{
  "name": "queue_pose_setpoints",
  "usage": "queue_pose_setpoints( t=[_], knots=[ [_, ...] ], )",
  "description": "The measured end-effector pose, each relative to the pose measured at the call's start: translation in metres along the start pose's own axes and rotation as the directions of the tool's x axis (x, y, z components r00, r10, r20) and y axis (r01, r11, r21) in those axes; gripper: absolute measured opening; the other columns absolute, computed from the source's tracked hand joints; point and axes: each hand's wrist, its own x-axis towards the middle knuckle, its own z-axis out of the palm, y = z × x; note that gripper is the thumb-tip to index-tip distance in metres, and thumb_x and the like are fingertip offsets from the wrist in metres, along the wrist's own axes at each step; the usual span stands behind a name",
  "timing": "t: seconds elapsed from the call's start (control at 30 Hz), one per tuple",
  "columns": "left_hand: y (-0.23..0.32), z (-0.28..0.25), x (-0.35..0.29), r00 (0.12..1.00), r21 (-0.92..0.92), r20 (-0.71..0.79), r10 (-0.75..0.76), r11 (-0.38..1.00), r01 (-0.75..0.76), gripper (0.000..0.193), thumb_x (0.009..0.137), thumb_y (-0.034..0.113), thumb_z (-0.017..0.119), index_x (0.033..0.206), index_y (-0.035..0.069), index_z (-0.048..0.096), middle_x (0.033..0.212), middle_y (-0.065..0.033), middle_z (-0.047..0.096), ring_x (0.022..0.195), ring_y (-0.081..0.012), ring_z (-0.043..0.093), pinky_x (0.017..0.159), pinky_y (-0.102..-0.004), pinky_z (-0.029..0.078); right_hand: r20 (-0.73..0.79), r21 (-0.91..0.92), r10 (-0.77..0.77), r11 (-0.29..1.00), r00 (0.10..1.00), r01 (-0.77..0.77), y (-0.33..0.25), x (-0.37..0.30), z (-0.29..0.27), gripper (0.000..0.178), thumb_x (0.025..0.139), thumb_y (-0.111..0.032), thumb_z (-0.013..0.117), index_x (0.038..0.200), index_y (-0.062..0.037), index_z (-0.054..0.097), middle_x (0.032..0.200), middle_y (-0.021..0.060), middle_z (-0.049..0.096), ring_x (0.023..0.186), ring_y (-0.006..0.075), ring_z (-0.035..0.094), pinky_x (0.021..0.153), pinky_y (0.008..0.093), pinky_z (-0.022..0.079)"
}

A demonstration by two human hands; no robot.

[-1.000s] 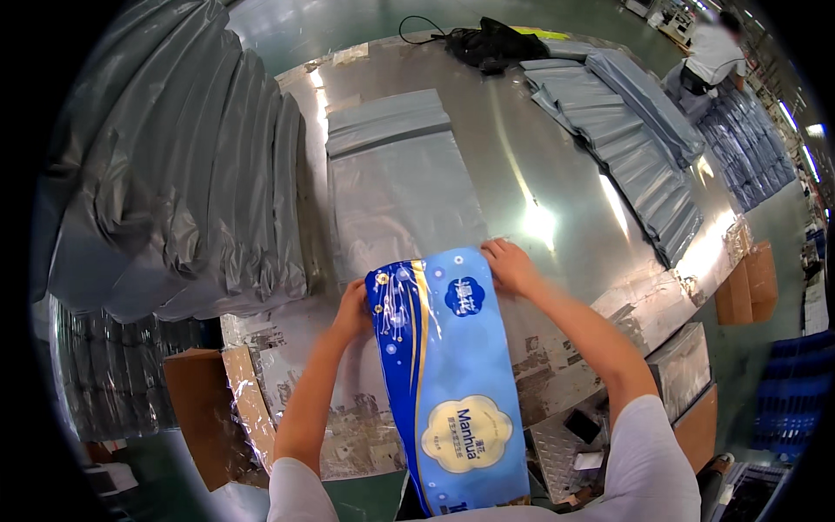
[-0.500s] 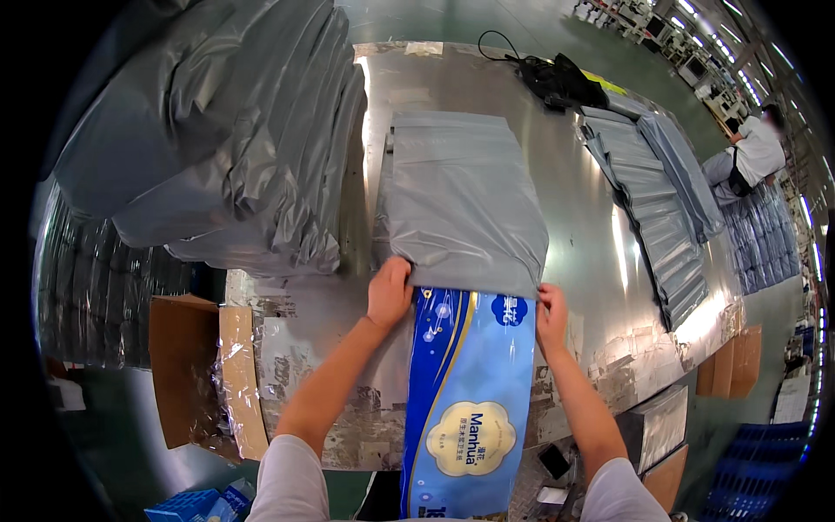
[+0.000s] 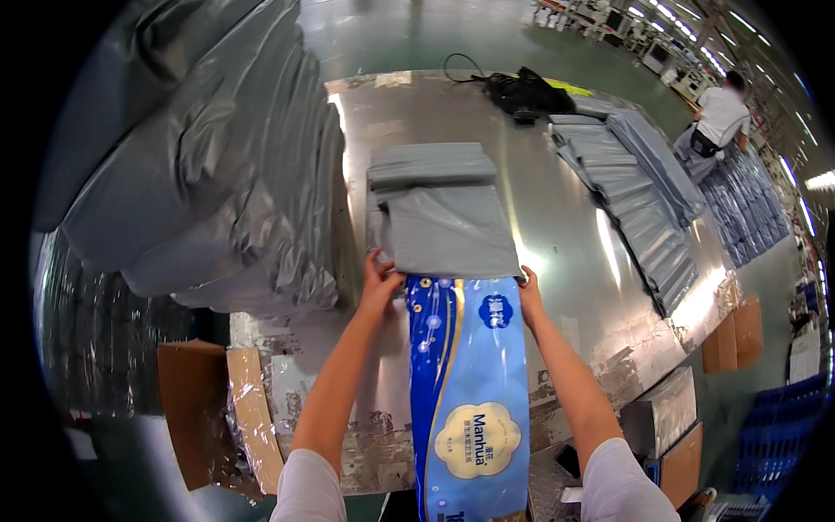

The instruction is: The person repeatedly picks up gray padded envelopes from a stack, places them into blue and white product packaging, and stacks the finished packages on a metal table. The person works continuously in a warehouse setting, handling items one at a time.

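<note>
A long blue glossy plastic package (image 3: 487, 365) with a cream flower-shaped label lies lengthwise toward me, its near end past the lower edge of the picture. Its far end goes into the mouth of a grey plastic mailing bag (image 3: 448, 230). My left hand (image 3: 379, 283) grips the bag's left corner beside the package. At the right corner, my right hand (image 3: 529, 297) pinches the bag's edge, with the fingertips partly hidden. More grey bags (image 3: 430, 165) lie flat beneath and beyond this one on the metal table (image 3: 574, 348).
A tall pile of grey bags (image 3: 235, 174) rises on the left. An open cardboard box (image 3: 196, 409) stands below it. Filled grey bags (image 3: 635, 191) and a black cable bundle (image 3: 526, 94) lie at the far right. A person (image 3: 720, 117) in white works beyond.
The bag's far end has come toward me, uncovering the grey bags beneath. Both hands still hold its mouth around the package. My view has shifted, and the person beyond now stands more upright.
</note>
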Motion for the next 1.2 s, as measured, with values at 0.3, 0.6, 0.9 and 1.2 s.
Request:
queue_pose_setpoints(
  t=[0.3, 0.6, 0.9, 1.2],
  knots=[
    [-0.01, -0.007, -0.04, 0.957, 0.969, 0.177, 0.231, 0.129, -0.211, 0.016, 0.074, 0.013, 0.055, 0.083, 0.001, 0.049, 0.074, -0.0195, 0.059, 0.071, -0.0347, 0.058, 0.064, -0.0418, 0.046, 0.245, -0.771, -0.203, 0.552, 0.948, 0.318, -0.006, -0.023, -0.001, 0.031, 0.081, -0.028, 0.042, 0.093, -0.0029, 0.055, 0.085, 0.0204, 0.059, 0.081, 0.0378, 0.055, 0.069, 0.0416, 0.043],
    [-0.017, -0.003, -0.015, 0.996, 0.992, -0.094, 0.005, 0.087, 0.093, 0.022, 0.076, 0.019, 0.05, 0.088, 0.001, 0.057, 0.084, -0.0186, 0.062, 0.08, -0.032, 0.061, 0.066, -0.0411, 0.048, 0.361, -0.9, 0.1, 0.299, 0.927, 0.317, -0.029, -0.043, 0.008, 0.034, 0.081, -0.027, 0.04, 0.101, -0.0029, 0.053, 0.09, 0.0223, 0.059, 0.085, 0.0374, 0.056, 0.072, 0.0425, 0.044],
    [-0.027, 0.0, 0.003, 0.984, 0.985, -0.017, 0.178, 0.169, -0.014, 0.027, 0.079, 0.022, 0.047, 0.09, -0.001, 0.056, 0.086, -0.0177, 0.06, 0.081, -0.0322, 0.059, 0.072, -0.0376, 0.047, 0.149, -0.619, -0.122, 0.763, 0.981, 0.189, -0.004, -0.048, 0.007, 0.023, 0.082, -0.017, 0.041, 0.093, 0.0003, 0.051, 0.088, 0.0226, 0.058, 0.081, 0.033, 0.057, 0.071, 0.0388, 0.043],
    [-0.078, -0.055, -0.004, 0.968, 0.669, -0.226, 0.106, 0.739, 0.075, 0.021, 0.077, 0.014, 0.053, 0.088, -0.003, 0.053, 0.081, -0.0212, 0.059, 0.078, -0.0355, 0.058, 0.07, -0.0376, 0.045, 0.117, -0.281, -0.115, 0.949, 0.986, 0.144, -0.002, -0.05, 0.034, 0.019, 0.083, -0.016, 0.043, 0.089, 0.0004, 0.05, 0.082, 0.0207, 0.058, 0.072, 0.0304, 0.056, 0.067, 0.0395, 0.043]
  ],
)
